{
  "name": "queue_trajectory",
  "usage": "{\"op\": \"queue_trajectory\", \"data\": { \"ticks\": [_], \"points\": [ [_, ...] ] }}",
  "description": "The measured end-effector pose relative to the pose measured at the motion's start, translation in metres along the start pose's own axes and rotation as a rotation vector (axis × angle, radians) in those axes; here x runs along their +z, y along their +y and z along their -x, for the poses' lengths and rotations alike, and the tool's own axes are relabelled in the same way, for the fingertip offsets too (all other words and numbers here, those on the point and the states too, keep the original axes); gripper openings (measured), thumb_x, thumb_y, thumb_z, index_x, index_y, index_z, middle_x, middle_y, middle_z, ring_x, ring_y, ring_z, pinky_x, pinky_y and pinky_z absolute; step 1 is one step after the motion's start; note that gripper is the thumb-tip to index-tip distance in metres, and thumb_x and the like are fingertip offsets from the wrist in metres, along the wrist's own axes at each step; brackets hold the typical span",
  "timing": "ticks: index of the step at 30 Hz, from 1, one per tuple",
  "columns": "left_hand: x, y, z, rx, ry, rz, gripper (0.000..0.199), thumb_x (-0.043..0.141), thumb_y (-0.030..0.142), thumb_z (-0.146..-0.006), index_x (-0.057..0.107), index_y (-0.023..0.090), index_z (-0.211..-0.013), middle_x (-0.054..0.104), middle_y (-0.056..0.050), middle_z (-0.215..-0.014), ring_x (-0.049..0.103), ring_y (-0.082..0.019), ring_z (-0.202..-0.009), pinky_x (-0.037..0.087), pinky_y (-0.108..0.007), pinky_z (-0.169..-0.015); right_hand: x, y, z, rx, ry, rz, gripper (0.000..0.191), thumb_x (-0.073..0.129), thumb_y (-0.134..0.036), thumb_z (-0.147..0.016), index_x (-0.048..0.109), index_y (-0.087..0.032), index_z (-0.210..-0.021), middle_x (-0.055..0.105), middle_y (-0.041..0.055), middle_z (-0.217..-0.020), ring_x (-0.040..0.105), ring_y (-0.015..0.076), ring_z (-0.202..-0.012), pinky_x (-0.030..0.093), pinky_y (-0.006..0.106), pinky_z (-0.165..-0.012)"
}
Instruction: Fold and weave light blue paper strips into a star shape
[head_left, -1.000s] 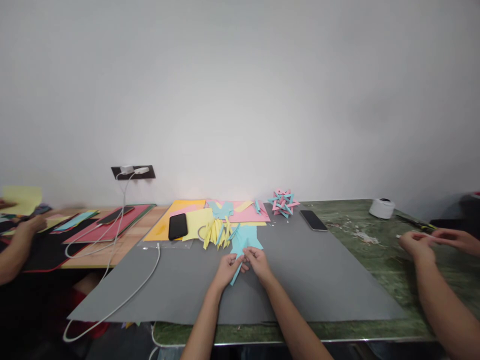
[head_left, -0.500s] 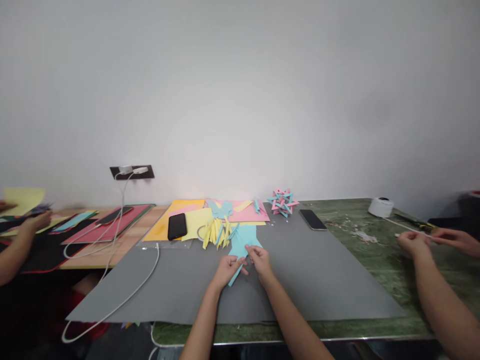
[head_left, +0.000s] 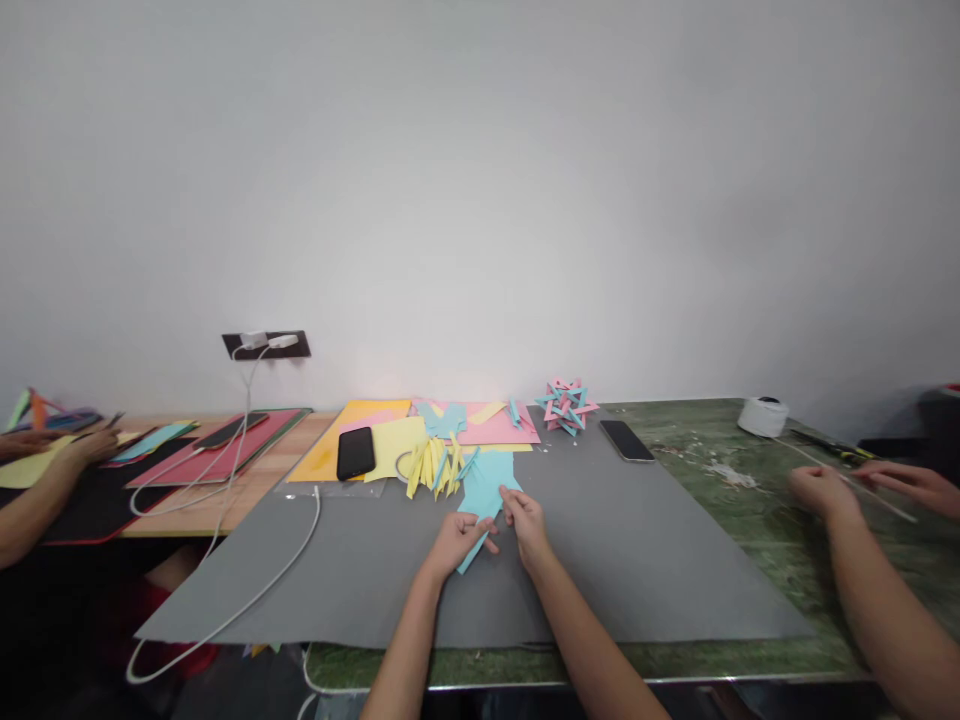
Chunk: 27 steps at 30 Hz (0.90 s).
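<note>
A: What's in the hands?
B: Light-blue paper (head_left: 485, 480), over the middle of the grey mat (head_left: 622, 570), near the person. The left hand (head_left: 454, 544) pinches it between thumb and fingers, a narrow end (head_left: 471, 556) sticking out on the near side.
A: And the right hand (head_left: 528, 522)?
B: Thumb and forefinger are close together at the paper's right edge. It's too small to tell whether they grip it or only touch. I can't tell either if it's one sheet or a strip over others.
A: So which step is this?
B: Shaping or creasing by fingertip, I'd judge; narrow yellow folded pieces (head_left: 429, 468) lie just left and far.
A: What would the next move call for?
B: Probably a steady left hold, with the right fingertips lined up on the edge before pressing.
</note>
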<state>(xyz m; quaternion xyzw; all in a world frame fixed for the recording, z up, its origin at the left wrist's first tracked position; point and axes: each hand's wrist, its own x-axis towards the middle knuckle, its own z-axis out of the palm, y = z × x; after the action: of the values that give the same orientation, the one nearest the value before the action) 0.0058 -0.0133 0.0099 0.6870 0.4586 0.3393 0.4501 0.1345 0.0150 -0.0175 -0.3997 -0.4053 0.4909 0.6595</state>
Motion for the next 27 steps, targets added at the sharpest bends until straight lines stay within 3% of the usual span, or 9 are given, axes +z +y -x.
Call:
{"op": "queue_trajectory", "data": {
  "ticks": [8, 14, 21, 27],
  "points": [
    [-0.0013, -0.0011, 0.0010, 0.018, -0.013, 0.000, 0.050, 0.041, 0.052, -0.069, 0.066, 0.009, -0.076, 0.066, -0.005, -0.057, 0.052, -0.014, -0.051, 0.036, -0.022, -0.054, -0.0011, 0.0015, -0.0012, -0.033, 0.047, -0.008, 0.037, 0.058, -0.042, -0.061, 0.040, -0.017, -0.041, 0.032, -0.0075, -0.038, 0.029, 0.0053, -0.038, 0.023, 0.019, -0.039],
    [-0.0022, -0.0030, -0.0001, -0.015, -0.026, 0.008, 0.051, 0.042, 0.051, -0.069, 0.065, 0.008, -0.082, 0.067, -0.007, -0.060, 0.045, -0.011, -0.044, 0.031, -0.020, -0.046, -0.0008, -0.0008, 0.0001, -0.071, 0.081, 0.019, 0.038, 0.055, -0.045, -0.063, 0.042, -0.017, -0.041, 0.035, -0.0069, -0.038, 0.031, 0.0056, -0.037, 0.024, 0.019, -0.039],
    [-0.0049, 0.0015, 0.0024, -0.006, -0.031, 0.044, 0.050, 0.041, 0.051, -0.070, 0.066, 0.009, -0.080, 0.066, -0.006, -0.061, 0.047, -0.011, -0.047, 0.031, -0.020, -0.046, 0.0042, -0.0013, 0.0027, 0.005, -0.187, 0.181, 0.039, 0.059, -0.047, -0.057, 0.047, -0.015, -0.039, 0.045, -0.0033, -0.035, 0.042, 0.0082, -0.037, 0.032, 0.020, -0.040],
    [-0.0027, 0.0016, 0.0003, 0.015, -0.020, -0.006, 0.051, 0.040, 0.052, -0.069, 0.067, 0.008, -0.076, 0.067, -0.006, -0.062, 0.052, -0.014, -0.053, 0.036, -0.022, -0.054, 0.0019, -0.0019, 0.0023, -0.046, 0.054, 0.142, 0.040, 0.058, -0.048, -0.058, 0.048, -0.015, -0.037, 0.045, -0.0036, -0.037, 0.039, 0.0072, -0.038, 0.029, 0.020, -0.040]
  ]
}}
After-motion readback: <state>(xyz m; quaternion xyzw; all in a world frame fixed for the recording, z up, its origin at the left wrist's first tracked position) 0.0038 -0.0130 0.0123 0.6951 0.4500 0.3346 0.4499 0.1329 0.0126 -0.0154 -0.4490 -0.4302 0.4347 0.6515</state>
